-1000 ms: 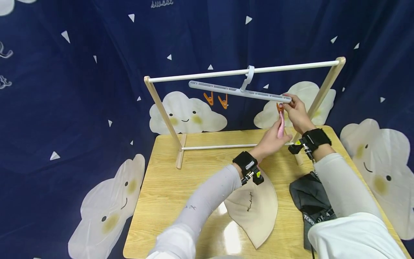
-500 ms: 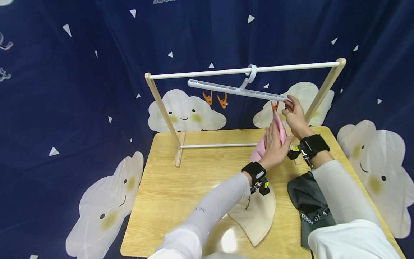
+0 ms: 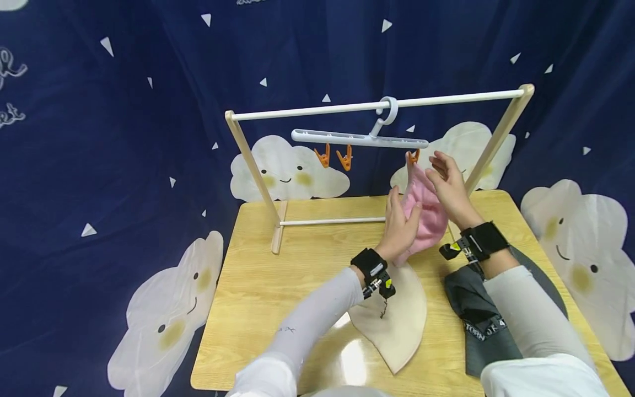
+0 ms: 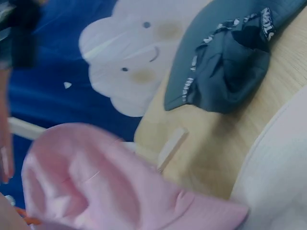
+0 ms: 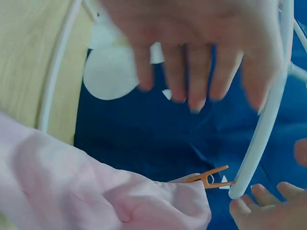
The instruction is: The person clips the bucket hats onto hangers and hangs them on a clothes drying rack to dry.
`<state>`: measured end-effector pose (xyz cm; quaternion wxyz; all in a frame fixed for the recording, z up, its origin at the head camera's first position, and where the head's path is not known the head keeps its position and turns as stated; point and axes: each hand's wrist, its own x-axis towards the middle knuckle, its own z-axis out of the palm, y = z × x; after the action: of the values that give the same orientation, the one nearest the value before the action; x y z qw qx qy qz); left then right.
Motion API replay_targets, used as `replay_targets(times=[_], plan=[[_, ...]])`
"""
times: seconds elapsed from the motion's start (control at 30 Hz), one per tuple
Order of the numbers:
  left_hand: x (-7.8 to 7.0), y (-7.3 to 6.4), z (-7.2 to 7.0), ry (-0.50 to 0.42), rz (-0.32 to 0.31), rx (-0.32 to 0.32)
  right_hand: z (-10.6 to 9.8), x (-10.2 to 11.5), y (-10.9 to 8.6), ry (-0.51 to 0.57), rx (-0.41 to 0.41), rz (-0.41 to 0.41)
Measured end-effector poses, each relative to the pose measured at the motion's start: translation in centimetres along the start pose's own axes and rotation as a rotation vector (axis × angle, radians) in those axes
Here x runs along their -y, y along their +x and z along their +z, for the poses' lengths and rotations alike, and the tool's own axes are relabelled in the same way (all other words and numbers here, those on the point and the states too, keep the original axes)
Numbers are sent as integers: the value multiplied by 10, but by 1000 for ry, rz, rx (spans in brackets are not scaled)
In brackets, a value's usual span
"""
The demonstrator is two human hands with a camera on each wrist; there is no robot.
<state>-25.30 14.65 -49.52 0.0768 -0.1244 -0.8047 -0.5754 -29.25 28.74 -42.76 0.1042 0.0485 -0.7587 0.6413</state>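
A pink cap [image 3: 428, 212] hangs from an orange clip [image 3: 414, 157] below the right end of the white hanger [image 3: 359, 139]. To the left of the cap is my left hand [image 3: 401, 226], its fingers extended and apart. On the other side, my right hand [image 3: 452, 190] has loosely bent fingers and grips nothing. In the right wrist view the clip's jaws meet the cap's edge [image 5: 192, 199], near the end of the hanger. The cap drapes downward in the left wrist view, one end narrowing over the table.
Two more orange clips [image 3: 323, 156] hang from the hanger's left half. The hanger hooks over the white rod [image 3: 307, 112] of a wooden rack. A beige hat [image 3: 397, 325] and a dark grey cap [image 3: 488, 331] lie on the table [image 3: 248, 309].
Both hands have come away from the pink cap and hanger. The cap now hangs more spread out, and the hanger's right end has swung left.
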Motion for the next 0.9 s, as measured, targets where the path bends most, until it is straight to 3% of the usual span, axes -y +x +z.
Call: replay_targets(times=[0.17, 0.3, 0.47, 0.67, 0.9], plan=[[-3, 5, -41, 7, -85, -92, 14, -10, -22, -37, 41, -44], [-5, 15, -69, -2, -109, -120, 25, -24, -36, -40, 102, -58], [-6, 21, -96, 6, -125, -122, 40, -46, -54, -63, 190, -15], [-5, 25, -117, -41, -141, -73, 53, -84, -90, -107, 238, 77], [-9, 35, -125, -85, -22, -53, 59, -126, -142, -237, 153, 152]])
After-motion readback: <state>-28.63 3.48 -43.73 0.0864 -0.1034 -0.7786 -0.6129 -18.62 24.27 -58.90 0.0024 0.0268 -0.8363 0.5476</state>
